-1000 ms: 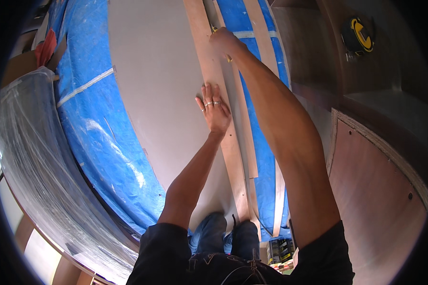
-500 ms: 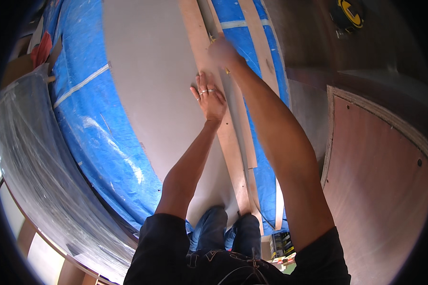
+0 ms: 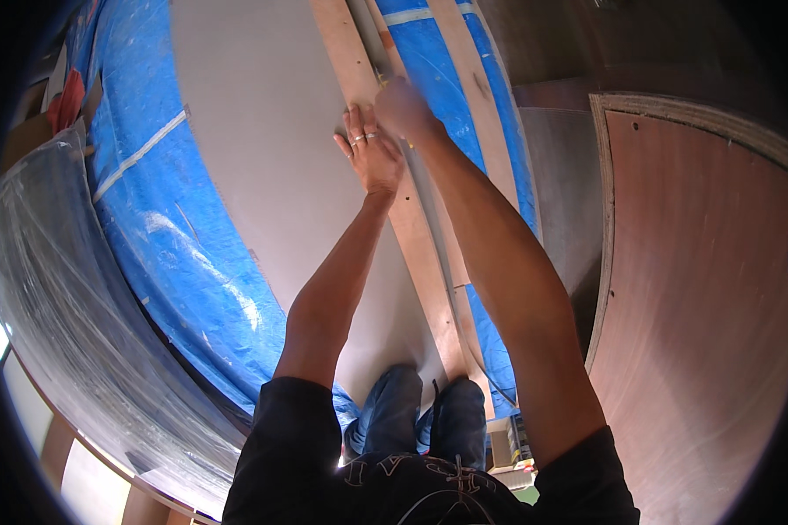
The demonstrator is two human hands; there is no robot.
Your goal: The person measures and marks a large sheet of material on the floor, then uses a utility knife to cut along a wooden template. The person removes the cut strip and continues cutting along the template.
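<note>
My left hand [image 3: 376, 157] lies flat on a long pale wooden strip [image 3: 416, 236], fingers spread, with rings on them. The strip runs away from me over a large grey sheet [image 3: 263, 149]. Just beyond it and to the right, my right hand [image 3: 403, 109] is closed and smeared by motion. Small yellow parts [image 3: 383, 80] of something thin stick out at both ends of the fist; its kind cannot be made out. It is over the narrow grey gap along the strip's right edge, beside a second wooden strip [image 3: 453, 249].
Blue tarp [image 3: 149, 192] shows on both sides of the sheet. Another wooden strip [image 3: 477, 79] lies on it at right. A reddish plywood panel [image 3: 700, 262] stands close on the right. Clear plastic wrapping [image 3: 52, 254] covers something at left. My knees [image 3: 460, 411] are at the near end.
Along the strip, my right hand has come nearer to me and closer to the left hand. My left hand stays in place on the strip. The whole view has shifted slightly.
</note>
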